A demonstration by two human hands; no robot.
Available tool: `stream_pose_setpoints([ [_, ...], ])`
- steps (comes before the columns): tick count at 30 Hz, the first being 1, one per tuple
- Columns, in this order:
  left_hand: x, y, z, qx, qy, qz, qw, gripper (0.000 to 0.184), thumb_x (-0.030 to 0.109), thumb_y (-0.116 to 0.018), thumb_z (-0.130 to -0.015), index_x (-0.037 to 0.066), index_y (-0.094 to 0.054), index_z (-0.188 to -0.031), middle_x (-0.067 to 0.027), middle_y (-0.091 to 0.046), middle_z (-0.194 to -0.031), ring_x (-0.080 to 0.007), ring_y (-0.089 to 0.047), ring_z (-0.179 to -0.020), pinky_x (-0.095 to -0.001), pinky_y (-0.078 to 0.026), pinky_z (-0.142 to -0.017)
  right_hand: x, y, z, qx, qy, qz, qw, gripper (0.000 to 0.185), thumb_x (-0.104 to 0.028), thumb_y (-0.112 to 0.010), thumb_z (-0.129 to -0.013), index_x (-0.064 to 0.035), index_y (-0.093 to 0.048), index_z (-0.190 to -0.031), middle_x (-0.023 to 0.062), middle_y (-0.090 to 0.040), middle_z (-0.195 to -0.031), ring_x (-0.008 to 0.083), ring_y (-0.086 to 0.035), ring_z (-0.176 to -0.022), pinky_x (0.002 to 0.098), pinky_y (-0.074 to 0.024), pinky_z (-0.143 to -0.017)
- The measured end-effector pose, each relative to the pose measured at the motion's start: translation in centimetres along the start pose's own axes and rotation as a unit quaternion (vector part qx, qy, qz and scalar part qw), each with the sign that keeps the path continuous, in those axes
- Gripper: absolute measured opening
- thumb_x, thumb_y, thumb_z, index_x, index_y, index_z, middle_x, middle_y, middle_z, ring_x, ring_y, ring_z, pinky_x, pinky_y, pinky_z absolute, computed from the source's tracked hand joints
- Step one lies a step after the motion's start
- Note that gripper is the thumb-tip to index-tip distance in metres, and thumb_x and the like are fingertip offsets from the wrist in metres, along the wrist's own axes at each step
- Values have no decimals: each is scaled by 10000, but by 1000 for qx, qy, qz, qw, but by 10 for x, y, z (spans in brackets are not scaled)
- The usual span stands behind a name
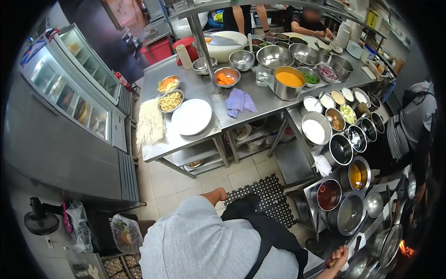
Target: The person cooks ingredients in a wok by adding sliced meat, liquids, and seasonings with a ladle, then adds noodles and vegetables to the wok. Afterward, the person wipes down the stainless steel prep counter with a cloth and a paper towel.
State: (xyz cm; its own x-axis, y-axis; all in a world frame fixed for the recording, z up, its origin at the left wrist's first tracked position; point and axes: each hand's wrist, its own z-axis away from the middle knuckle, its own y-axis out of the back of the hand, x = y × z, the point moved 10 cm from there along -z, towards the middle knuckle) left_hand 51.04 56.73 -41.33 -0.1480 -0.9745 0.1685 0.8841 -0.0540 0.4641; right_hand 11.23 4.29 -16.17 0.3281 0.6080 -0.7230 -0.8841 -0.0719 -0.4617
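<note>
A wooden handle (331, 263) lies at the lower right of the view, its long axis slanting from lower left to upper right; its working end cannot be made out. The right hand (341, 256) is wrapped around it, fingers curled closed. Near this hand are a white cloth (361, 240) and several steel woks (391, 245), with an orange flame (406, 249) beside them. The left hand (220, 194), at the end of a bent arm, looks loosely curled above a black perforated mat (267, 197) on the tiled floor; whether it holds anything cannot be told. Ahead of the woks, a steel ladle (374, 204) rests near pots of dark red sauce (329, 194) and amber liquid (357, 176). Farther up stand rows of round containers with white, green and dark contents. On the steel counter (269, 106) sit a pot of orange liquid (289, 80), a crumpled purple cloth (239, 102), a large white plate (191, 116), a bowl of noodles (170, 101) and a pale heap of thin noodles (151, 123). Glass-doored fridges (76, 95) line the left wall. One person (415, 122) stands at right; others are beyond the counter.
</note>
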Motion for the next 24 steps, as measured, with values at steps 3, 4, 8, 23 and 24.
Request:
stream_pose_setpoints([
  [3, 4, 11, -32, 20, -50, -75, 996, 381, 402, -583, -809, 56, -729, -874, -189, -688, -867, -286, -682, -762, -405, -534, -729, 15, 2, -15, 22, -12, 29, 999, 133, -170, -509, -930, -110, -536, -1046, -30, -441, -609, 46, -323, -359, 224, -318, -282],
  [4, 10, 18, -49, 48, -92, -116, 988, 371, 390, -592, -790, 51, -728, -853, -199, -684, -890, -298, -675, -803, -416, -527, -755, 19, 4, -23, 24, -11, 29, 999, 133, -170, -509, -930, -110, -536, -1046, -30, -441, -609, 46, -323, -359, 224, -318, -282],
  [8, 35, 76, -47, 113, -78, -60, 989, 295, 312, -592, -760, 81, -731, -879, -205, -677, -935, -336, -651, -893, -449, -509, -801, 32, 13, -54, 66, -11, 85, 994, 73, -177, -514, -917, -137, -493, -861, -37, -409, -578, 62, -324, -358, 238, -315, -287],
  [23, 82, 109, -162, -79, -28, 204, 975, 129, 97, -581, -817, 17, -645, -738, -91, -626, -672, -217, -638, -564, -344, -426, -439, 44, -22, -133, 213, 115, 484, 841, 317, -105, -599, -703, -40, -666, -1006, 147, -649, -689, 244, -625, -585, 374, -503, -588],
  [24, 87, 112, -164, -83, -31, 199, 976, 129, 97, -581, -817, 17, -645, -738, -91, -626, -672, -217, -638, -564, -344, -426, -439, 51, -14, -139, 235, 102, 502, 826, 317, -122, -600, -693, -39, -665, -991, 153, -672, -749, 265, -650, -688, 379, -512, -693],
])
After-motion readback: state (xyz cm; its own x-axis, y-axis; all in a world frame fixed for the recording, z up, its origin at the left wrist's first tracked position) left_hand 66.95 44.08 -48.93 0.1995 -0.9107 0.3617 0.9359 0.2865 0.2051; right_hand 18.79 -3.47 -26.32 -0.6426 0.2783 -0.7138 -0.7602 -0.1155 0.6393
